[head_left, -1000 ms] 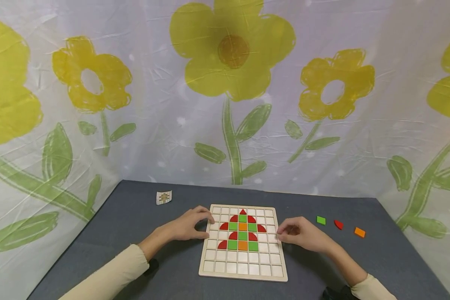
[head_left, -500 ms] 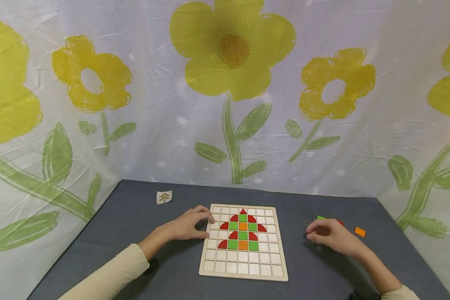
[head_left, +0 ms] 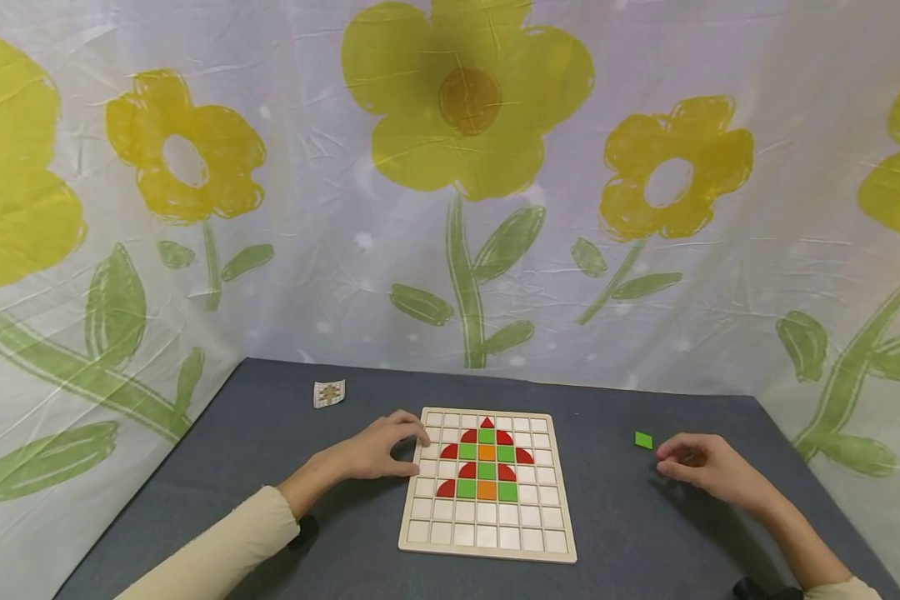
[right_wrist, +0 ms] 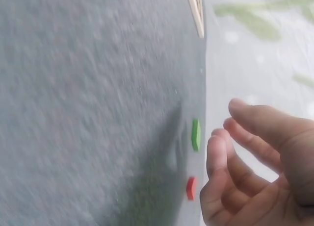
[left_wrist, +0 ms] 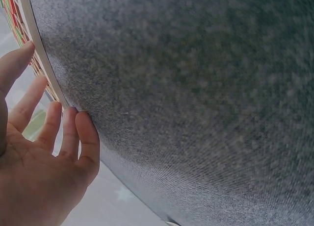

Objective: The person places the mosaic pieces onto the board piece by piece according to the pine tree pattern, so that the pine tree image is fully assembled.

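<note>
A wooden grid board (head_left: 487, 525) lies on the dark table, with red, green and orange pieces set in a tree-like pattern. My left hand (head_left: 386, 446) rests at the board's left edge, fingertips and thumb spread along the frame; the left wrist view shows these fingers (left_wrist: 51, 125) extended beside the rim. Over the table on the right hovers my right hand (head_left: 708, 467), fingers loosely curved and nothing between them. Just left of its fingertips lies a green square tile (head_left: 643, 440). A red piece (right_wrist: 191, 188) shows below that hand in the right wrist view; the hand hides it in the head view.
A small printed card (head_left: 328, 393) lies on the back left of the table (head_left: 270, 417). Behind the table hangs a pale cloth (head_left: 300, 250) painted with yellow flowers.
My right hand has moved right, from the board's right edge to beside the loose pieces, and now covers the red and orange ones in the head view. My left hand has stayed put.
</note>
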